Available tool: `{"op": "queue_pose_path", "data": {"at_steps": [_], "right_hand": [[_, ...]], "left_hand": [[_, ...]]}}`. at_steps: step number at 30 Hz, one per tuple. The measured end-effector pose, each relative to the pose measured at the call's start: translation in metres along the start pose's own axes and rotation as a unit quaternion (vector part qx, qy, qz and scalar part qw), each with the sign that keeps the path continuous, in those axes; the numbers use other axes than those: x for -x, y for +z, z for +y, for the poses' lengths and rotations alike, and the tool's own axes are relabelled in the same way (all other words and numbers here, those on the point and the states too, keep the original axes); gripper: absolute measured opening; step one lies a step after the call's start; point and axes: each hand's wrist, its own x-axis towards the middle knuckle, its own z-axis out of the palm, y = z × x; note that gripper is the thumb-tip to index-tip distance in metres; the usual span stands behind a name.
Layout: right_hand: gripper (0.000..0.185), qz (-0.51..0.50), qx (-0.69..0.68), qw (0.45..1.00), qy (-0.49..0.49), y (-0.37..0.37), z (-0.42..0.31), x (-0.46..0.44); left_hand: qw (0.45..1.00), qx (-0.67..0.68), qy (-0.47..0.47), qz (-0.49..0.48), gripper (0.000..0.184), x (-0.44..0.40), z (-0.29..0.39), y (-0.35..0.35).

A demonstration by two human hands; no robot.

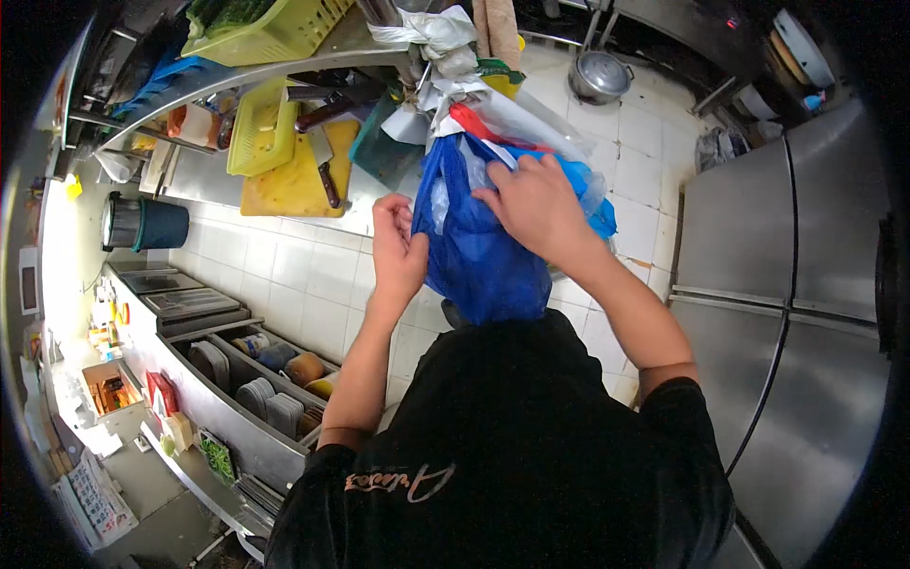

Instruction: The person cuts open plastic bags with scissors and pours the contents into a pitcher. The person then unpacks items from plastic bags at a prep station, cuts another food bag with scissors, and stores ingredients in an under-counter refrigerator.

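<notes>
A dark blue plastic bag [488, 256] hangs in front of my body, its mouth facing up. My left hand [400, 245] pinches the bag's left edge, with the fingers curled. On the other side my right hand [538, 204] grips the upper right part of the bag, fingers bent over the rim. Some clear, crumpled plastic [440, 204] shows inside the mouth. Just behind the bag hang more plastic bags, among them a red one [469, 121], a light blue one [599, 216] and a white one [436, 33].
Left of the bags, a yellow cutting board [275, 194] carries a knife [325, 171], beside a yellow basket [245, 142]. A lidded metal pot [600, 76] stands on the tiled floor [654, 142]. Steel refrigerator doors [730, 228] line the right; a shelf holds stacked plates [256, 395].
</notes>
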Motion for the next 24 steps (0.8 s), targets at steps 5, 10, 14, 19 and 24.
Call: {"op": "queue_pose_path", "data": {"at_steps": [5,10,14,19,24], "right_hand": [[0.021,0.066,-0.094,0.993,-0.021,0.033,0.013,-0.010],[0.025,0.141,-0.334,0.922,0.132,-0.020,0.033,0.008],[0.026,0.173,-0.540,0.802,0.187,-0.042,0.057,0.012],[0.025,0.183,-0.685,0.684,0.173,-0.055,0.061,0.020],[0.026,0.147,-0.623,0.760,0.110,-0.059,0.026,0.015]], "left_hand": [[0.959,-0.244,0.125,-0.073,0.039,0.000,0.006,-0.011],[0.953,-0.287,0.081,-0.057,0.036,-0.005,0.018,-0.008],[0.959,-0.255,0.120,-0.037,0.031,-0.005,0.021,0.004],[0.960,-0.149,0.238,-0.007,0.058,-0.008,0.062,0.006],[0.957,0.158,-0.004,-0.243,0.103,-0.024,0.100,0.045]]}}
